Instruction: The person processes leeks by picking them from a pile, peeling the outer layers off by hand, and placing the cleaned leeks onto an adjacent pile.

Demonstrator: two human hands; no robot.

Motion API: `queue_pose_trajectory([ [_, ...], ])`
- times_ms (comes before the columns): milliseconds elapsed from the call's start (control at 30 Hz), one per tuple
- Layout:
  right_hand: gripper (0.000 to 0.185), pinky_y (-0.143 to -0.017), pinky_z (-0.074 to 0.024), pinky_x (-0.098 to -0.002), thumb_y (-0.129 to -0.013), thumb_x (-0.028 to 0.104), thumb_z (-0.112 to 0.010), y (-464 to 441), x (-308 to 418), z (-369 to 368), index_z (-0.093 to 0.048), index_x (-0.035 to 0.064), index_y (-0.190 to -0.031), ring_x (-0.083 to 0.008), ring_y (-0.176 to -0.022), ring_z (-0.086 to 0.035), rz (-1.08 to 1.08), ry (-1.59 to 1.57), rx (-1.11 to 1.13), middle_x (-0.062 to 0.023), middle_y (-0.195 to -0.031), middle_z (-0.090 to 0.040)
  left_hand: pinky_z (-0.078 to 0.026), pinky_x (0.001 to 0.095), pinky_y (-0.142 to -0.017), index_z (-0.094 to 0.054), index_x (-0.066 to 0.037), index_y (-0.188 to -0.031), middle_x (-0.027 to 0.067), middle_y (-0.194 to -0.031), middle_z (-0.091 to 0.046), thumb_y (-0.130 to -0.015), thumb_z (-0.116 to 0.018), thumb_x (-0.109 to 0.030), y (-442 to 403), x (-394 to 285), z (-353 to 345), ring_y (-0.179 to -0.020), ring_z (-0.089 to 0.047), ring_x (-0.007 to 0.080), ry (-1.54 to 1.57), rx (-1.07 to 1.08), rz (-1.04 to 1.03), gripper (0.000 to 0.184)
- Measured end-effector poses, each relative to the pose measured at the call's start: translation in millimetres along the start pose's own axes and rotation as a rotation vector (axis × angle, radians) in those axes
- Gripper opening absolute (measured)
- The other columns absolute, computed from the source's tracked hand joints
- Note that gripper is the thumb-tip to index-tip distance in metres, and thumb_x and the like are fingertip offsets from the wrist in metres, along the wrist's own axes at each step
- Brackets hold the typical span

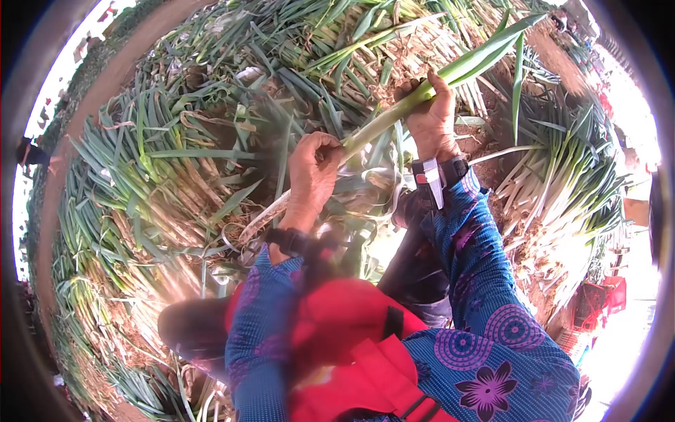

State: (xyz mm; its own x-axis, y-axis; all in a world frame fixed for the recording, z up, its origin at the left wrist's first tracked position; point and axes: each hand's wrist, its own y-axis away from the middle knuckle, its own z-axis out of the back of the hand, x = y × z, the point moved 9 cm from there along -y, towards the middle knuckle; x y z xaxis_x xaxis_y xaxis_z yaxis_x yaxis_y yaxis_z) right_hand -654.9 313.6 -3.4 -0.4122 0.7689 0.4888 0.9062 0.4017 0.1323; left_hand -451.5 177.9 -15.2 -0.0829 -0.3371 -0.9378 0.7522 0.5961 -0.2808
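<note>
A long green onion (383,126) slants across the middle, its pale shaft low on the left and its green leaves up at the right. My right hand (432,123) grips it just below the leaves, thumb laid along the stalk. My left hand (313,176) is closed, fingers pinched at the shaft's lower part. Below that hand a pale, narrow length (266,214) runs down to the left; I cannot tell whether it is the shaft's end or a peeled layer. One thin leaf (519,91) hangs down beside the right forearm.
Piles of green onions with roots and soil lie at the left (176,183) and top. Peeled onions with white shafts (541,176) are heaped at the right. Loose leaf scraps (351,232) cover the ground before my knees. A red crate (598,302) stands at the lower right.
</note>
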Motion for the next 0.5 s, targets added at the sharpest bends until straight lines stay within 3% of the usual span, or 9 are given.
queue_pose_trajectory([
  [133, 0.027, -0.071, -0.0505, -0.0416, -0.081, 0.025, -0.069, 2.9, -0.6, 6.1, -0.050, 0.0098, -0.094, -0.0231, -0.072, -0.055, 0.001, 0.058, -0.017, -0.0076, -0.081, -0.052, -0.051, 0.0240, -0.076, -0.063, -0.003, -0.100, 0.0008, -0.094, -0.064, -0.083, -0.070, -0.001, 10.4, 22.2, 9.0, -0.088, -0.059, 0.0100, 0.389, -0.026, 0.276, 0.019],
  [233, 0.026, -0.072, -0.0507, -0.0423, -0.082, 0.024, -0.068, 2.9, -3.8, 9.2, -0.051, 0.0100, -0.095, -0.0234, -0.072, -0.056, -0.001, 0.051, -0.066, -0.0083, -0.083, -0.053, -0.052, 0.0240, -0.077, -0.061, -0.004, -0.110, 0.0022, -0.105, -0.062, -0.083, -0.071, -0.002, 12.9, 3.3, 14.8, -0.095, -0.058, 0.0093, 0.108, 0.059, 0.099, 0.029],
  [267, 0.026, -0.073, -0.0507, -0.0425, -0.082, 0.024, -0.068, 5.2, -7.1, 8.3, -0.052, 0.0097, -0.096, -0.0236, -0.072, -0.056, -0.010, 0.050, -0.075, -0.0085, -0.082, -0.053, -0.052, 0.0290, -0.081, -0.059, -0.006, -0.116, 0.0065, -0.113, -0.060, -0.079, -0.074, -0.003, 15.0, -7.9, 13.6, -0.100, -0.060, 0.0153, -0.031, 0.060, 0.040, 0.041],
  [367, 0.022, -0.073, -0.0511, -0.0446, -0.084, 0.021, -0.066, 10.8, -21.2, 2.5, -0.052, 0.0071, -0.094, -0.0253, -0.070, -0.055, -0.047, -0.002, -0.016, -0.0092, -0.080, -0.052, -0.051, 0.0353, -0.085, -0.058, -0.006, -0.117, 0.0110, -0.110, -0.061, -0.074, -0.075, -0.003, 18.8, -53.0, 7.0, -0.102, -0.062, 0.0243, -0.362, -0.002, -0.240, 0.046],
  [400, 0.022, -0.074, -0.0510, -0.0447, -0.084, 0.021, -0.065, 12.6, -27.0, 2.6, -0.052, 0.0066, -0.094, -0.0254, -0.071, -0.055, -0.064, -0.006, -0.019, -0.0092, -0.080, -0.052, -0.049, 0.0394, -0.086, -0.058, -0.005, -0.114, 0.0137, -0.107, -0.061, -0.072, -0.074, -0.002, 19.0, -56.5, 4.3, -0.101, -0.061, 0.0307, -0.370, -0.010, -0.272, 0.046],
  [500, 0.020, -0.078, -0.0504, -0.0451, -0.085, 0.020, -0.063, 22.4, -41.0, -10.4, -0.052, 0.0052, -0.092, -0.0258, -0.074, -0.055, -0.125, -0.026, 0.039, -0.0092, -0.080, -0.052, -0.049, 0.0397, -0.084, -0.058, -0.005, -0.110, 0.0121, -0.102, -0.062, -0.072, -0.074, -0.001, 18.0, -45.9, -0.2, -0.099, -0.062, 0.0295, -0.419, -0.033, -0.204, 0.041],
])
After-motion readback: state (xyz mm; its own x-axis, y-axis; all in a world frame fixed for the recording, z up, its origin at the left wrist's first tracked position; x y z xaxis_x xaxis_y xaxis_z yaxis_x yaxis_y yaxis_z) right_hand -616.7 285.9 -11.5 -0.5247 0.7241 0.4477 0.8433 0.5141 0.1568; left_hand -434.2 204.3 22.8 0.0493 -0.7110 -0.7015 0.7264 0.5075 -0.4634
